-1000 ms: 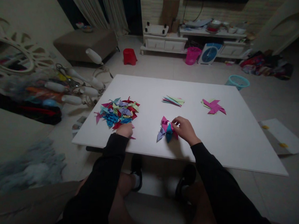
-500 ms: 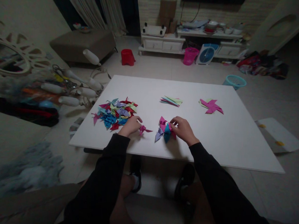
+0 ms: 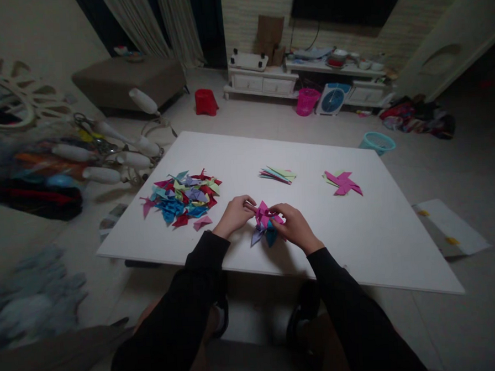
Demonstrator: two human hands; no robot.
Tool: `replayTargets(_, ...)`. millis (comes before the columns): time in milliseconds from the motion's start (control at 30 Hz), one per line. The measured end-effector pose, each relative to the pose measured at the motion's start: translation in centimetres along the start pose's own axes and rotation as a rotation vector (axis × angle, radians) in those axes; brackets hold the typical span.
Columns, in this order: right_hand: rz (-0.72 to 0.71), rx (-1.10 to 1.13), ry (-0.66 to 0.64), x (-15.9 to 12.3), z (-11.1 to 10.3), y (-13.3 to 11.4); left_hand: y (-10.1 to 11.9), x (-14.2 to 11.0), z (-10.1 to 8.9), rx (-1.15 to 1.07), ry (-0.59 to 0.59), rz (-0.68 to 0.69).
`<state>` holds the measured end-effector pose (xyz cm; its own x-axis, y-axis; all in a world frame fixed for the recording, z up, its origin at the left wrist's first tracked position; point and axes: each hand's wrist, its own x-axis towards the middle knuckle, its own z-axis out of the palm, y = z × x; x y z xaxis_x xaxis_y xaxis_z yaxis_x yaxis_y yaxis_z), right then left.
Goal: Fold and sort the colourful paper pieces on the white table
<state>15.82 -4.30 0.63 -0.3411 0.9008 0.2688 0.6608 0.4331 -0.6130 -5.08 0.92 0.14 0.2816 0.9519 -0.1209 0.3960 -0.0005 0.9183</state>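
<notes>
My left hand (image 3: pixel 237 215) pinches a magenta paper crane (image 3: pixel 260 211), mostly hidden by the fingers and pressed close against a small cluster of folded paper cranes. That cluster shows a lavender crane (image 3: pixel 257 236), a blue crane (image 3: pixel 270 236) and magenta parts above them. From the other side, my right hand (image 3: pixel 294 227) grips the cluster with thumb and fingers, just over the front part of the white table (image 3: pixel 217 248). To the left lies a heap of colourful paper cranes (image 3: pixel 185 195), with a pink crane (image 3: pixel 202 223) at its near edge.
Farther back on the table lie a fanned stack of paper strips (image 3: pixel 278 175) and a magenta and green pinwheel-like folded paper (image 3: pixel 344 182). A lamp with white shades (image 3: pixel 132 159) stands by the left edge. Beyond are a red stool (image 3: pixel 205 102) and a turquoise basket (image 3: pixel 377 141).
My left hand has moved right with the magenta crane, from beside the heap to the cluster. My right hand stays on the cluster. The view has shifted slightly.
</notes>
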Motion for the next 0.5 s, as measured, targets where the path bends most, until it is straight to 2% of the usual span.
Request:
replayTargets(267,0.087,0.120,0.077,0.4,-0.3,0.3,0.9,0.2,1.0,-0.027,-0.041,0.018)
replayTargets(400,0.146,0.175,0.143,0.3,-0.5,0.2,1.1,-0.2,0.9,-0.003,-0.136,-0.015)
replayTargets(500,0.154,0.155,0.158,0.1,-0.5,0.3,1.1,-0.4,0.9,0.042,-0.166,0.008)
